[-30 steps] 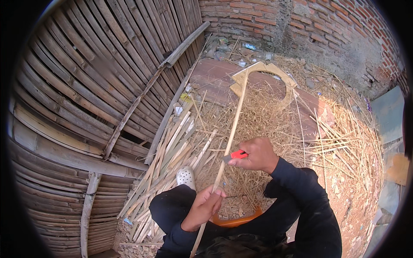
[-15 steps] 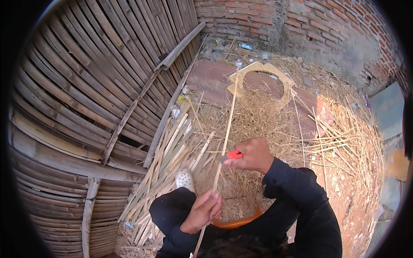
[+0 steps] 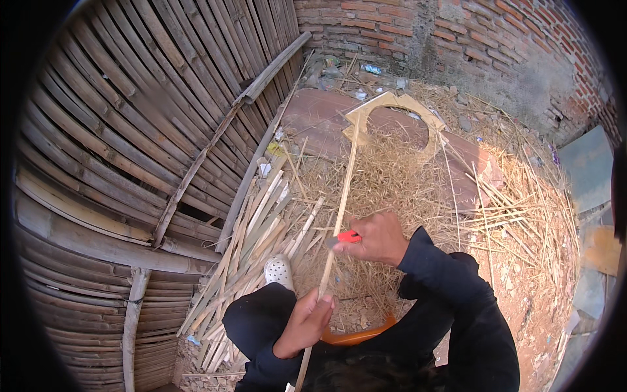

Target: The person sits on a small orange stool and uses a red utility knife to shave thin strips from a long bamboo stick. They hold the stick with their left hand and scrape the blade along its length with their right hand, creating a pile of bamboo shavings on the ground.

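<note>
A long, pale bamboo strip (image 3: 344, 189) runs from near my lap up toward the far boards. My left hand (image 3: 305, 325) grips its lower part, thumb laid along it. Farther up, my right hand (image 3: 377, 240) is closed round a red-handled knife (image 3: 349, 236). The knife's grey blade rests against the strip; its exact edge angle is too small to make out. Most of the handle is hidden inside my fist.
Split bamboo strips (image 3: 251, 245) lie piled at left beside a bamboo-slat wall (image 3: 130, 117). Thin shavings (image 3: 392, 176) cover the ground ahead. Beyond are a pale board with a round cutout (image 3: 415, 106), a reddish-brown slab (image 3: 313, 121) and a brick wall (image 3: 379, 26). My white clog (image 3: 279, 271) stands near the strips.
My right hand has shifted slightly left and toward me, with the knife still against the strip. The strip has turned slightly, showing a wider face. My left hand keeps its grip.
</note>
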Demonstrator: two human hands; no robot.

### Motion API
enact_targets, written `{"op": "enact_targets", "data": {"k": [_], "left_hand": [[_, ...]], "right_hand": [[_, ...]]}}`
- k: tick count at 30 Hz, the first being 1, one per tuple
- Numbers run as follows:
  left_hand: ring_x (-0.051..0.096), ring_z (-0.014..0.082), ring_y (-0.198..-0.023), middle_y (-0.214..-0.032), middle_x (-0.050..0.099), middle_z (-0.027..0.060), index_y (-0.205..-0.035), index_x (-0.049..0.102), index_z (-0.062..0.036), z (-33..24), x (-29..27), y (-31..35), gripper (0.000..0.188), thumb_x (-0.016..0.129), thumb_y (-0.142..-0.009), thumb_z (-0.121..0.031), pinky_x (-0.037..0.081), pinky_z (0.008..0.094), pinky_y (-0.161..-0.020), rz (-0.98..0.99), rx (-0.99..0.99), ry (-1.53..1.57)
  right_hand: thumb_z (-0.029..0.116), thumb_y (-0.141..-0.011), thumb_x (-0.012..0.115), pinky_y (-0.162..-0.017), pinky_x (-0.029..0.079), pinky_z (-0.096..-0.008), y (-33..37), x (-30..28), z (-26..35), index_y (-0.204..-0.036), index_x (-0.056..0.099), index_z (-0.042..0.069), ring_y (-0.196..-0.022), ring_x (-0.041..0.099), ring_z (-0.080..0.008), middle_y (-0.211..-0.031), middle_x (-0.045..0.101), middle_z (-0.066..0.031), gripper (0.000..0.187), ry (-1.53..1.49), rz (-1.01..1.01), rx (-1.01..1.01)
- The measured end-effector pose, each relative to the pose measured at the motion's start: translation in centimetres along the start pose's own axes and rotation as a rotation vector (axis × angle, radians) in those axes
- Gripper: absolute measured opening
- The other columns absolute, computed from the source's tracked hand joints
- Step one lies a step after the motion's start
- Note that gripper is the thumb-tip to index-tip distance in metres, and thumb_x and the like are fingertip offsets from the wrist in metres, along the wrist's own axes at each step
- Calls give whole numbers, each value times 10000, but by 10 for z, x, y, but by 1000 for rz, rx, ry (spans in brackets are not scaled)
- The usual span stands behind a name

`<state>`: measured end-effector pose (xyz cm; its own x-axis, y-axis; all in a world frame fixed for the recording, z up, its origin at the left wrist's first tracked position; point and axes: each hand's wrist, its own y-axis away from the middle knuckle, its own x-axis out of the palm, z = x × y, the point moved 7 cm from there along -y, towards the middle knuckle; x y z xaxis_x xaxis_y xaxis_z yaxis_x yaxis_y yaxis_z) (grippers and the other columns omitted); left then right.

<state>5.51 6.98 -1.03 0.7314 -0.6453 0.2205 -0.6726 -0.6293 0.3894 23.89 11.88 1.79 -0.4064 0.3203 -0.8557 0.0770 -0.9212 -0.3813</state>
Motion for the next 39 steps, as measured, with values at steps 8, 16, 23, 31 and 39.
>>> {"op": "enact_targets", "data": {"k": [8,16,23,31,39], "left_hand": [[311,23,-540,-623,366,-61,-848,443,-69,1,-7,1,253,405,-1025,-246,257,205,-483,-28,48,53],[300,23,-515,-606,364,-61,-848,446,-76,7,3,8,256,415,-1020,-264,241,203,-470,60,11,32],[303,13,-508,-605,365,-70,-857,459,-70,0,-10,4,256,424,-1015,-269,231,190,-457,-73,177,-162],[350,18,-593,-661,397,-61,-879,481,-47,5,-6,2,235,423,-1014,-231,311,221,-517,-67,116,-136],[342,15,-601,-665,385,-73,-906,489,-49,8,-1,10,228,417,-1017,-234,301,216,-528,-26,80,-150]], "right_hand": [[715,-662,654,-414,405,-374,-6,-2,9,-502,513,109,-412,526,-255,-443,466,-48,643,-8,-47,-144],[744,-743,546,-412,422,-399,-28,-10,-81,-570,646,109,-429,579,-284,-475,559,-115,666,128,-76,351],[763,-714,555,-416,424,-395,-4,-4,16,-555,637,113,-425,568,-273,-466,539,-92,675,-12,8,-89],[744,-713,578,-429,442,-373,-23,-11,-33,-632,702,148,-447,589,-259,-495,567,-97,615,40,-135,133],[729,-772,522,-445,428,-409,-9,-11,-16,-570,635,88,-451,568,-309,-465,527,-125,682,-37,-111,130]]}}
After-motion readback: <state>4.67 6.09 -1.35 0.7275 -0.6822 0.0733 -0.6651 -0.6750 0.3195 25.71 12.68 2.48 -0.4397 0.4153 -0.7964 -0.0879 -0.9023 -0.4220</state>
